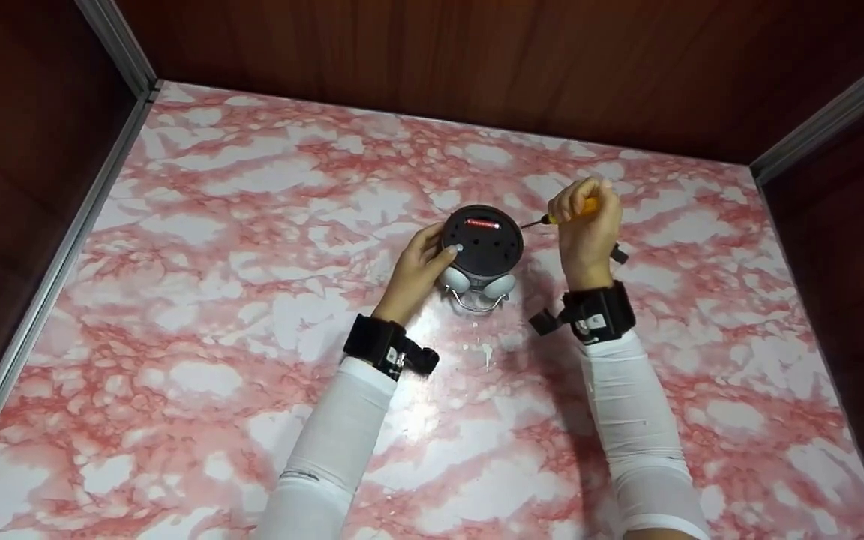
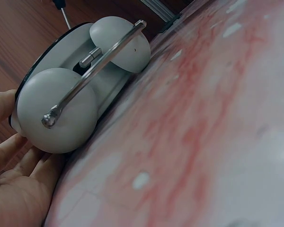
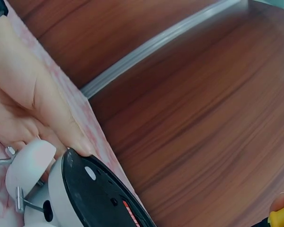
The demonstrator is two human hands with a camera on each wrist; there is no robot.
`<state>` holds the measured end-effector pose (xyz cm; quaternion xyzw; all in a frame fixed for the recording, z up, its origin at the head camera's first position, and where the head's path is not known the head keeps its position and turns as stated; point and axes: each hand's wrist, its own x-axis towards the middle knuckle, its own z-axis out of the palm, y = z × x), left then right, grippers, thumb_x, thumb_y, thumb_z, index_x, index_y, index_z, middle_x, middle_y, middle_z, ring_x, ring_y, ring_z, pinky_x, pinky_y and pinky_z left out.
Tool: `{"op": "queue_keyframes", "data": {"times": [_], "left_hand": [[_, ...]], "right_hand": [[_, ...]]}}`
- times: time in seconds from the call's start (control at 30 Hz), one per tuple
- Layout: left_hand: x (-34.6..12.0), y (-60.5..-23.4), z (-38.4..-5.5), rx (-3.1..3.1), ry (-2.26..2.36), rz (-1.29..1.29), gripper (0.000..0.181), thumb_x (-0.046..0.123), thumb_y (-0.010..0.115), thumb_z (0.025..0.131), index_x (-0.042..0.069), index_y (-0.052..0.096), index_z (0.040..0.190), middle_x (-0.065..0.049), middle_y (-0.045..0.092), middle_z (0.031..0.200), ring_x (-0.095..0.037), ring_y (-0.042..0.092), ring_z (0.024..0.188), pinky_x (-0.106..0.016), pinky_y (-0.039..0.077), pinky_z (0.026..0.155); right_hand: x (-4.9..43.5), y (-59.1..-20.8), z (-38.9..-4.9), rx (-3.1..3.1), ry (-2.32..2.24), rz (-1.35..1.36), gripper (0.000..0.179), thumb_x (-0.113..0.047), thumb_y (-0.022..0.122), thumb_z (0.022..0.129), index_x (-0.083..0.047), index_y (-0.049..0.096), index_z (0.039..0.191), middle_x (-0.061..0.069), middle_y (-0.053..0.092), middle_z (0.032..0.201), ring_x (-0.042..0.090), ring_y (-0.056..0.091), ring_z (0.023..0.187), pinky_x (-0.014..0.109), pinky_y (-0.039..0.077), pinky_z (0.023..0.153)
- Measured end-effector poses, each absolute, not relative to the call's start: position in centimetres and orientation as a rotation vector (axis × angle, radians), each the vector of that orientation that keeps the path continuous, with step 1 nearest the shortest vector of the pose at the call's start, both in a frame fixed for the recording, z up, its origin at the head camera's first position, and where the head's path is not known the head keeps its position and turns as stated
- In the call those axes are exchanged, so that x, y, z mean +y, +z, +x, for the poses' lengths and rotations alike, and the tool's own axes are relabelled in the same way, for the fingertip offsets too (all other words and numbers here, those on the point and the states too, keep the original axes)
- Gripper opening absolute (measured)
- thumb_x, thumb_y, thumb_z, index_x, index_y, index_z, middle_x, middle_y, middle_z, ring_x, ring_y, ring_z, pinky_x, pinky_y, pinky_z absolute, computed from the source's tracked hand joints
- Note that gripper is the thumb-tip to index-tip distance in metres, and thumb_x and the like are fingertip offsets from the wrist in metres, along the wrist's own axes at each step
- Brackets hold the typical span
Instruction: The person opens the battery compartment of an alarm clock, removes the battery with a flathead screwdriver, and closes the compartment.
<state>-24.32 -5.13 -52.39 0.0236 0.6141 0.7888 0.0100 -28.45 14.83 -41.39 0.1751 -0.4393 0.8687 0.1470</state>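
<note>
Yellow-handled screwdriver (image 1: 589, 205) is held in the curled right grip (image 1: 588, 229), its shaft slanted left toward the alarm clock (image 1: 482, 259), which is pinched at its left edge on the tabletop (image 1: 252, 405) by the left grip (image 1: 422, 264)

Head view: counter (image 1: 207, 379) brightly lit, apparently from above; surrounding wood panels (image 1: 432, 60) dim. Strong glare noted on the counter beside the left sleeve (image 1: 334, 439); soft shadow along the inner side of the right sleeve (image 1: 638, 405). Red strip (image 1: 482, 223) reads bright against the dark clock (image 1: 486, 256). Wrist views: duller, cooler; in the left, counter pattern soft, hazy toward the right edge.
</note>
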Motion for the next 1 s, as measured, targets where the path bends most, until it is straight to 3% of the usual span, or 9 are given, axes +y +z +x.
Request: {"op": "queue_keyframes", "data": {"times": [0.1, 0.2, 0.57, 1.0], "left_hand": [[-5.2, -52.4, -24.3, 1.93, 2.457, 0.08, 0.055, 0.013, 0.066, 0.099, 0.002, 0.045, 0.149, -0.018, 0.049, 0.149, -0.029, 0.048, 0.138, -0.033, 0.041, 0.113], [-5.2, -52.4, -24.3, 1.936, 2.455, 0.088, 0.056, 0.012, 0.065, 0.099, 0.001, 0.044, 0.149, -0.018, 0.049, 0.15, -0.029, 0.047, 0.138, -0.033, 0.041, 0.114], [-5.3, -52.2, -24.2, 1.92, 2.46, 0.112, 0.054, 0.013, 0.065, 0.099, 0.002, 0.045, 0.149, -0.017, 0.05, 0.149, -0.028, 0.048, 0.137, -0.033, 0.039, 0.114], [-5.2, -52.2, -24.3, 1.929, 2.433, 0.075, 0.055, 0.017, 0.066, 0.099, 0.006, 0.046, 0.149, -0.015, 0.05, 0.15, -0.027, 0.047, 0.138, -0.034, 0.039, 0.115]], "right_hand": [[14.5, -41.5, -28.6, -1.274, 2.461, 0.546, 0.062, -0.019, 0.005, 0.111, -0.003, 0.026, 0.056, 0.003, 0.03, 0.05, 0.02, 0.021, 0.049, 0.031, 0.02, 0.051], [14.0, -41.8, -28.7, -1.297, 2.427, 0.58, 0.064, -0.021, 0.003, 0.112, -0.005, 0.023, 0.053, 0.001, 0.026, 0.048, 0.017, 0.019, 0.047, 0.028, 0.017, 0.049], [13.1, -44.1, -29.2, -1.391, 2.286, 0.783, 0.061, -0.02, 0.031, 0.112, -0.003, 0.017, 0.056, 0.0, 0.018, 0.051, 0.013, 0.017, 0.048, 0.026, 0.015, 0.05], [12.8, -44.6, -29.5, -1.542, 2.214, 0.826, 0.058, -0.014, 0.033, 0.11, -0.003, 0.019, 0.055, 0.0, 0.022, 0.052, 0.013, 0.021, 0.047, 0.024, 0.017, 0.048]]}}
